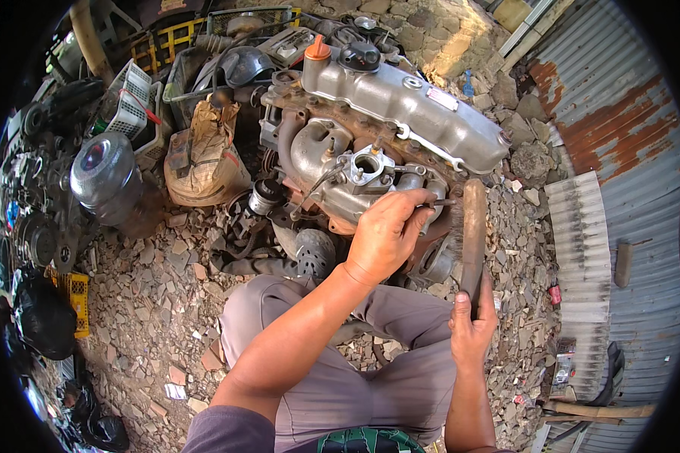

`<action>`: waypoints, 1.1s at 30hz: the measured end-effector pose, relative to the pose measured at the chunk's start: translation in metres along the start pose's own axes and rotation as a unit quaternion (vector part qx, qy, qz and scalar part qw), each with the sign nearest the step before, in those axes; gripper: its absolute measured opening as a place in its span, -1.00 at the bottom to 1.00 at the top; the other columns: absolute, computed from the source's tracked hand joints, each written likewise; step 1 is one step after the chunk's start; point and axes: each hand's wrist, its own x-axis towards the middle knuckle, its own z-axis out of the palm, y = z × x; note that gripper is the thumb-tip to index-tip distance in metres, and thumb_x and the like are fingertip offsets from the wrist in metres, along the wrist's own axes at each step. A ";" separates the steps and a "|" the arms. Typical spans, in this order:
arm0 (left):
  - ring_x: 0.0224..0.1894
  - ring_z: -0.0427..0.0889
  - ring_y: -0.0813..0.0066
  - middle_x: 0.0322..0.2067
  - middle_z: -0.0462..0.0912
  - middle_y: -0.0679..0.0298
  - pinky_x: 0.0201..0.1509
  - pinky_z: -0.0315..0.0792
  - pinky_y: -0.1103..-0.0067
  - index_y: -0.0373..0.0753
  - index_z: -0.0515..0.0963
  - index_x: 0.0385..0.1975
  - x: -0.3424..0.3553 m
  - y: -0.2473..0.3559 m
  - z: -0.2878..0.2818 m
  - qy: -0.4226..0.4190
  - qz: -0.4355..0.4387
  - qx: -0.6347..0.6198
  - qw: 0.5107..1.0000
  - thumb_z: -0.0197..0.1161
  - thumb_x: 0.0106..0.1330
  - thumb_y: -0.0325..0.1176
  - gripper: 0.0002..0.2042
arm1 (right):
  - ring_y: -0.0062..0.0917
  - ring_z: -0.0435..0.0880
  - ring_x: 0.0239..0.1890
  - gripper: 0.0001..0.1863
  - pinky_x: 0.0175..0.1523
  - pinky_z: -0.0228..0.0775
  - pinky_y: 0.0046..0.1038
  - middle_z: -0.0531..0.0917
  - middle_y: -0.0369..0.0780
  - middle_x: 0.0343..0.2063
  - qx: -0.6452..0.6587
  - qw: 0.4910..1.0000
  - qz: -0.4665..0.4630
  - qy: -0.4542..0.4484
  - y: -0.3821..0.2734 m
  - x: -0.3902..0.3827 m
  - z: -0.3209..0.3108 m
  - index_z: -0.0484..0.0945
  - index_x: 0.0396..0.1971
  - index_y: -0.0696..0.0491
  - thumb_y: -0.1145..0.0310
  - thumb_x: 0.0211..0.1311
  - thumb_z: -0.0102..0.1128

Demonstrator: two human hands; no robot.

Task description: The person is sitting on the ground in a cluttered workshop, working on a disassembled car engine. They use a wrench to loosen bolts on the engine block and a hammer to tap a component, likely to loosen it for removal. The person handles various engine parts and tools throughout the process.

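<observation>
Grey, rusty metal engine [381,92]: silver metal spanner [432,148] on top.
Left hand [387,230]: fingertips pinched on thin dark metal rod [445,201], engine's near side.
Right hand [474,323]: fingers closed around long brown wooden brush [473,234], by engine's near right corner.

At 12 o'clock the cap [318,48] was orange; at 1 o'clock the valve cover [389,98] was silver-grey. The brush handle [474,219], toward 3, was mottled brown. Corrugated metal [642,249] near 3 was blue-grey, patched rusty orange. The basket [132,94] at 10 was white, the sack [204,181] tan. At 6, the trousers [325,400] were mauve-grey.
</observation>
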 end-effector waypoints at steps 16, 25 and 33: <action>-0.19 0.60 0.01 -0.31 0.64 0.06 -0.11 0.47 0.27 -0.26 0.57 -0.18 -0.017 -0.029 0.007 -0.095 -0.087 0.149 0.980 0.25 0.17 -0.54 -0.79 | -0.46 0.49 0.12 -0.38 0.23 0.29 -0.46 0.50 0.00 0.15 0.018 0.999 0.037 -0.020 -0.008 0.007 0.015 0.24 0.27 0.38 0.34 0.35 0.19; -0.18 0.62 -0.07 -0.25 0.64 -0.01 -0.07 0.49 0.25 -0.28 0.57 -0.14 -0.018 -0.025 0.008 -0.128 -0.154 0.181 0.963 0.14 0.20 -0.54 -0.77 | -0.38 0.46 0.21 -0.39 0.30 0.24 -0.40 0.48 0.04 0.17 0.015 0.998 0.033 -0.054 -0.001 0.018 0.040 0.24 0.26 0.39 0.35 0.35 0.20; -0.18 0.61 -0.05 -0.24 0.64 0.00 -0.08 0.50 0.23 -0.30 0.53 -0.13 -0.020 -0.029 0.007 -0.120 -0.129 0.152 0.973 0.13 0.27 -0.48 -0.80 | -0.35 0.46 0.22 -0.37 0.31 0.23 -0.39 0.47 0.06 0.17 -0.016 0.998 0.010 -0.065 -0.005 0.017 0.041 0.24 0.26 0.39 0.32 0.34 0.21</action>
